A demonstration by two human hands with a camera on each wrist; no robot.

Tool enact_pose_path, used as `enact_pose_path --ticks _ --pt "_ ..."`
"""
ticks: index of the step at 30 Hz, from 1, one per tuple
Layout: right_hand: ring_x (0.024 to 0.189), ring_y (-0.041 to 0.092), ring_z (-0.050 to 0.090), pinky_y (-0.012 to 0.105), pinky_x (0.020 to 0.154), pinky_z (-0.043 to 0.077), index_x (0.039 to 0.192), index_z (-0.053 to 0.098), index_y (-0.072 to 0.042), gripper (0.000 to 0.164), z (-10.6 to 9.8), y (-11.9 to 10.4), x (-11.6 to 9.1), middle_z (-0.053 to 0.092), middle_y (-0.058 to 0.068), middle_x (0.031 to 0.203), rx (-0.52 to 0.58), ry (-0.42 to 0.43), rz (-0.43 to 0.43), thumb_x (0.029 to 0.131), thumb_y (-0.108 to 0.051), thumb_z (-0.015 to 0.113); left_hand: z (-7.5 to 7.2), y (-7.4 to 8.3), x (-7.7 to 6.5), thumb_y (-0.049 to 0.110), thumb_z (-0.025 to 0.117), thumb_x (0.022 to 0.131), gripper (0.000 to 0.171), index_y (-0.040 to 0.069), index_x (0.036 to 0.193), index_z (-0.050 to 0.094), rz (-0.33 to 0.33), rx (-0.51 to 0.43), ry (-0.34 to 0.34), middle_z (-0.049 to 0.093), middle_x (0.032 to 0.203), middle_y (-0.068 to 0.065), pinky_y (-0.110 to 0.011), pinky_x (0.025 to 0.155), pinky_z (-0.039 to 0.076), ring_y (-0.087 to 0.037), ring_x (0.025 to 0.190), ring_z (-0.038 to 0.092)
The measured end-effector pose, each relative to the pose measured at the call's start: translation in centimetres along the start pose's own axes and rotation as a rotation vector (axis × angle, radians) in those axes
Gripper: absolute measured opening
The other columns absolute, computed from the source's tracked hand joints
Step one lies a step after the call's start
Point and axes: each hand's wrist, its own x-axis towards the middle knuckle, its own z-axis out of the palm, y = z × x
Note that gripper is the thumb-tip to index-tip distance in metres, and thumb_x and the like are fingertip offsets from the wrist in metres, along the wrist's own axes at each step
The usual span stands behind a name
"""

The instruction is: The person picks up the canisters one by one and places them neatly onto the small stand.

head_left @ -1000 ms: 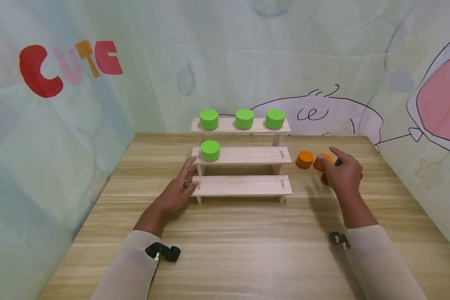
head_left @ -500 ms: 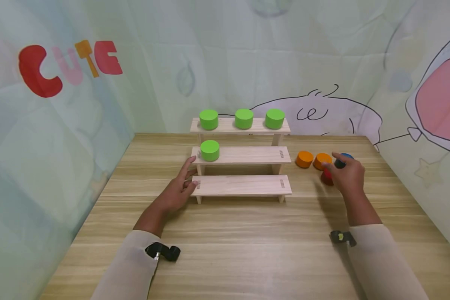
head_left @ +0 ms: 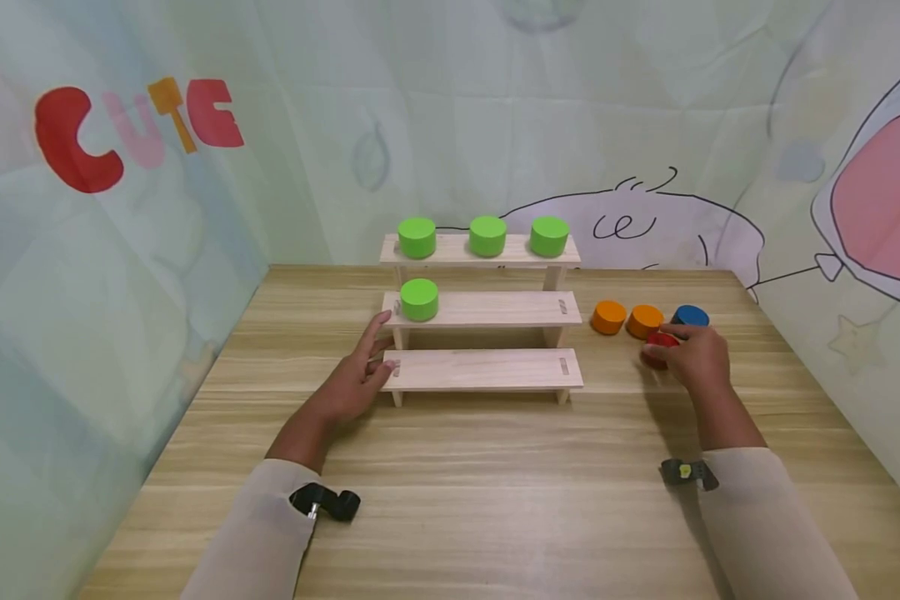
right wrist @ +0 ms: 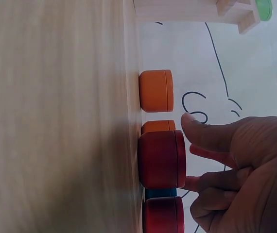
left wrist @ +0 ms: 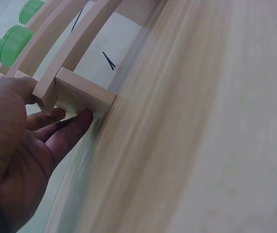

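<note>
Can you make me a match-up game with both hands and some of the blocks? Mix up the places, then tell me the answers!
Column one:
1. Left hand
2. Right hand
3. Blue block
4. Three green blocks

Column two:
A. On the top step
B. Touching the wooden stand at its lower left end
C. Has its thumb beside a red block
D. On the table, right of both orange blocks

Right pairs: 1-B, 2-C, 3-D, 4-A.
</note>
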Motion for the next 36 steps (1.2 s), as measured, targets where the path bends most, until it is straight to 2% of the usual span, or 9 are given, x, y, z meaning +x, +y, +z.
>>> enact_pose_path --ticks 7,22,27,30,33,36 --pt "0.142 0.053 0.041 0.064 0.121 0.045 0.158 0.056 -0.007 0.064 0.0 0.2 0.0 0.037 0.039 0.167 -0.031 -0.035 0.019 0.102 -0.025 0.081 0.0 0.0 0.0 0.019 0.047 0.118 0.078 0.041 0.175 -0.001 0.0 0.0 0.004 0.034 0.175 -0.03 -0.065 0.115 0.051 -0.051 0.144 0.06" --pt "0.143 0.054 0.039 0.063 0.123 0.047 0.161 0.052 -0.011 0.064 0.1 -0.6 0.1 0.032 0.038 0.17 -0.031 -0.077 0.125 0.103 -0.013 0.078 0.0 0.3 -0.1 0.018 0.047 0.118 0.079 0.04 0.175 -0.001 0.001 -0.001 0.0 0.034 0.174 -0.031 -0.066 0.116 0.05 -0.051 0.144 0.059" --pt "0.139 0.053 0.041 0.063 0.122 0.048 0.162 0.05 -0.011 0.064 0.2 -0.5 -0.1 0.035 0.037 0.169 -0.066 -0.073 0.096 0.104 -0.019 0.077 0.0 0.4 -0.1 0.019 0.047 0.118 0.078 0.04 0.175 -0.003 -0.007 -0.005 -0.006 0.032 0.175 -0.031 -0.066 0.117 0.049 -0.051 0.144 0.06" --pt "0.134 0.05 0.046 0.06 0.115 0.052 0.161 0.051 -0.009 0.062 0.3 -0.5 -0.3 0.039 0.035 0.168 -0.108 -0.065 0.052 0.106 -0.022 0.075 0.0 0.3 -0.1 0.019 0.046 0.118 0.078 0.041 0.175 -0.003 -0.008 -0.009 -0.008 0.032 0.175 -0.031 -0.067 0.118 0.049 -0.051 0.144 0.06" --pt "0.127 0.047 0.051 0.052 0.1 0.057 0.16 0.052 -0.007 0.06 0.3 -0.7 -0.5 0.044 0.034 0.166 -0.151 -0.055 0.019 0.107 -0.026 0.073 0.0 0.1 -0.1 0.019 0.046 0.118 0.078 0.041 0.175 -0.003 -0.009 -0.01 -0.009 0.032 0.175 -0.03 -0.066 0.118 0.048 -0.051 0.144 0.059" --pt "0.119 0.044 0.053 0.044 0.086 0.056 0.16 0.053 -0.007 0.059 0.4 -1.0 -0.7 0.049 0.033 0.162 -0.182 -0.034 0.014 0.109 -0.029 0.071 0.0 0.1 0.0 0.02 0.046 0.118 0.078 0.042 0.175 -0.003 -0.009 -0.007 -0.008 0.032 0.175 -0.03 -0.066 0.118 0.048 -0.051 0.144 0.059"
